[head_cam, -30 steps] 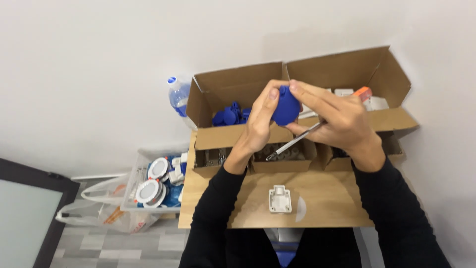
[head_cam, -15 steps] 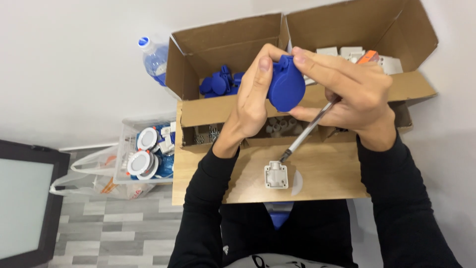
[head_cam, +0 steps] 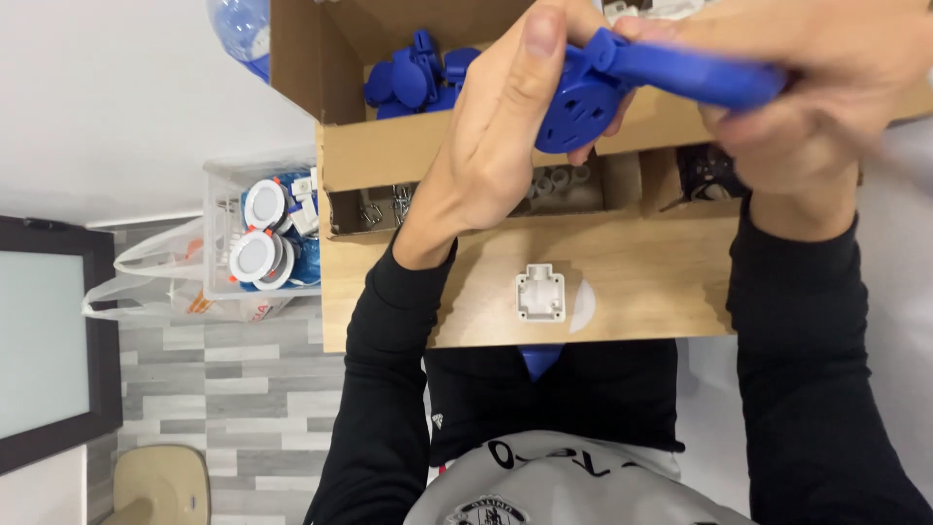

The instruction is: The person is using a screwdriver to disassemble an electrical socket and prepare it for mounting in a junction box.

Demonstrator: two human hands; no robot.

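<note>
A blue plastic socket housing with a hinged lid (head_cam: 622, 92) is held close to the camera in both hands. My left hand (head_cam: 491, 136) wraps its round body from the left. My right hand (head_cam: 787, 83) grips the lid from above and the right; it is blurred. Below them, a small white socket insert (head_cam: 540, 292) lies on the wooden board (head_cam: 661, 282). More blue housings (head_cam: 413, 78) fill the open cardboard box (head_cam: 296, 58) behind. The screwdriver seen earlier is hidden.
Low cardboard compartments (head_cam: 573, 185) along the board's far edge hold small metal and plastic parts. At the left, a clear bin with round white fittings (head_cam: 258, 238) stands over a plastic bag. A dark framed panel (head_cam: 49, 335) and a stool (head_cam: 160, 486) are on the floor.
The view has moved in closer and lower. Both hands with the blue housing now fill the top of the frame. The screwdriver shaft, visible before, is out of sight.
</note>
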